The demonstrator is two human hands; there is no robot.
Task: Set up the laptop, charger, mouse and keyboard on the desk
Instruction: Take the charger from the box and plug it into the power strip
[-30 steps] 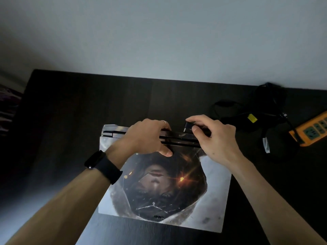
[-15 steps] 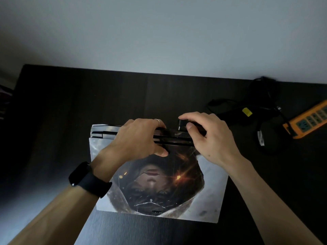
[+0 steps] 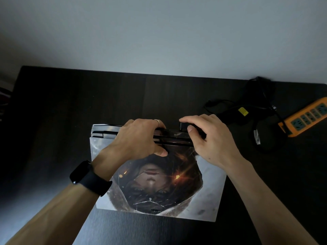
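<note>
You had the laptop [image 3: 208, 191] closed mid-desk [image 3: 88, 103], left hand [image 3: 139, 138] curled over its back edge, right hand [image 3: 212, 138] pinching the plug [image 3: 183, 125] at that edge; whether it was seated, unclear. The charger [image 3: 235, 115] lay just right. No mouse or keyboard showed, so most remained.

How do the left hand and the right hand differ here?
The left hand grips the back edge of the laptop; the right hand pinches a black plug. The left hand wears a ring, with a watch; the right hand shows neither. Both are at that edge.
</note>
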